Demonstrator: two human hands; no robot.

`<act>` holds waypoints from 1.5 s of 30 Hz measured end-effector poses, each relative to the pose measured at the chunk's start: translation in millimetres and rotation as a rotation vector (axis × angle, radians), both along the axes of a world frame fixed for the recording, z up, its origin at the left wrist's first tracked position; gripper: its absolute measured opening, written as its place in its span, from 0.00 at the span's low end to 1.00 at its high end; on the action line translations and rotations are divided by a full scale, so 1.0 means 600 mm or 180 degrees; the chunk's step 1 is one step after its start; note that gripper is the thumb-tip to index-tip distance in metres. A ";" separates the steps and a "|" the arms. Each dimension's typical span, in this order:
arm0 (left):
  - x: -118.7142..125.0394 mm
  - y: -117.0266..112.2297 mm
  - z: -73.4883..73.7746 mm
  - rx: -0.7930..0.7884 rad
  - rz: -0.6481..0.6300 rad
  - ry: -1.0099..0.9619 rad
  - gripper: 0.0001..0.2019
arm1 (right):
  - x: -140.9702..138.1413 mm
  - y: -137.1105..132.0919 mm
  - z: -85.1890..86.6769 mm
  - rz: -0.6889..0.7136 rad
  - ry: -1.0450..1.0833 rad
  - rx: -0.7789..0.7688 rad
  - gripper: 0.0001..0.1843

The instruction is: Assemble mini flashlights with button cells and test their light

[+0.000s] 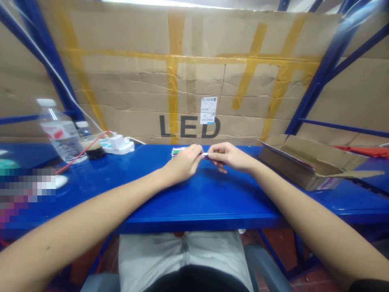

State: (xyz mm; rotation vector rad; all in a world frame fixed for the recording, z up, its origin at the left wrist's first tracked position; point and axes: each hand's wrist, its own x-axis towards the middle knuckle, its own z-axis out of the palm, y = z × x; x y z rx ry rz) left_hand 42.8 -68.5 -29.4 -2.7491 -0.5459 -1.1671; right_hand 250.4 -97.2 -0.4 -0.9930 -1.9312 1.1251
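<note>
My left hand (184, 163) and my right hand (229, 156) meet above the blue table (182, 202). Between their fingertips is a small, slim white piece (205, 154), pinched at either end. It is too small for me to tell its exact kind. My left hand wears a ring, and my right hand's lower fingers curl loosely. Just behind my left hand lies a row of thin, pen-like sticks (178, 151) with white, green and dark parts, partly hidden by that hand.
An open cardboard box (291, 164) sits at the right. On the left stand a water bottle (62, 134), a cup of dark liquid (95, 151) and a white power strip (123, 147) with cables. A large cardboard sheet (136, 89) rises behind the table, between blue posts.
</note>
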 end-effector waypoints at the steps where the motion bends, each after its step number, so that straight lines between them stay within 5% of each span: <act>1: 0.000 0.000 0.000 -0.0038 -0.0017 -0.0012 0.08 | 0.001 0.001 -0.001 -0.0022 -0.0024 0.0009 0.17; 11: -0.001 0.005 -0.002 -0.0058 -0.0203 0.0020 0.06 | -0.005 0.000 -0.007 -0.0225 -0.0444 0.0813 0.14; 24: -0.003 0.010 0.001 0.0992 -0.0175 0.0426 0.11 | -0.004 0.008 -0.013 0.0504 0.0709 -0.1378 0.08; 45: -0.007 0.013 -0.003 0.0018 0.0208 0.0117 0.06 | 0.000 0.014 -0.018 0.0253 0.0406 -0.1273 0.23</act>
